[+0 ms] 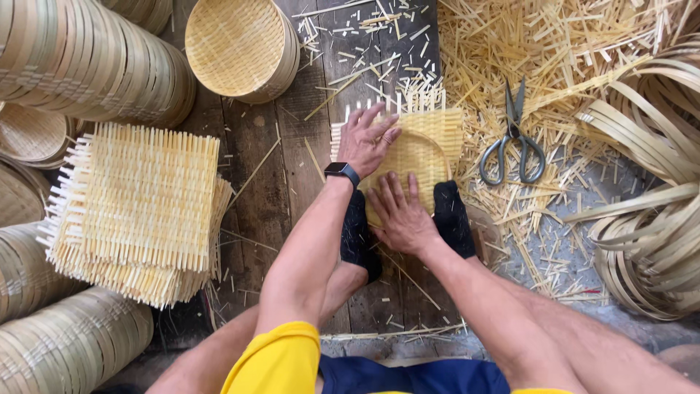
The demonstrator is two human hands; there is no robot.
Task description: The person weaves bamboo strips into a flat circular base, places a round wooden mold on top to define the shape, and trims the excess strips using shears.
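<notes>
Right hand (399, 215) lies flat, fingers spread, pressing the near edge of a woven bamboo mat (419, 149) into a round hoop; the mat sits between two black-socked feet (452, 215). Left hand (368, 138), watch on wrist, is also spread flat, on the mat's far-left corner. Risk: uneven pressure could crack the strips or let the mat skew in the hoop. Scissors (512, 138) lie just right among offcuts. Stacked mats (138, 211) left; finished basket (237, 47) far. No packages, labels or signs visible.
</notes>
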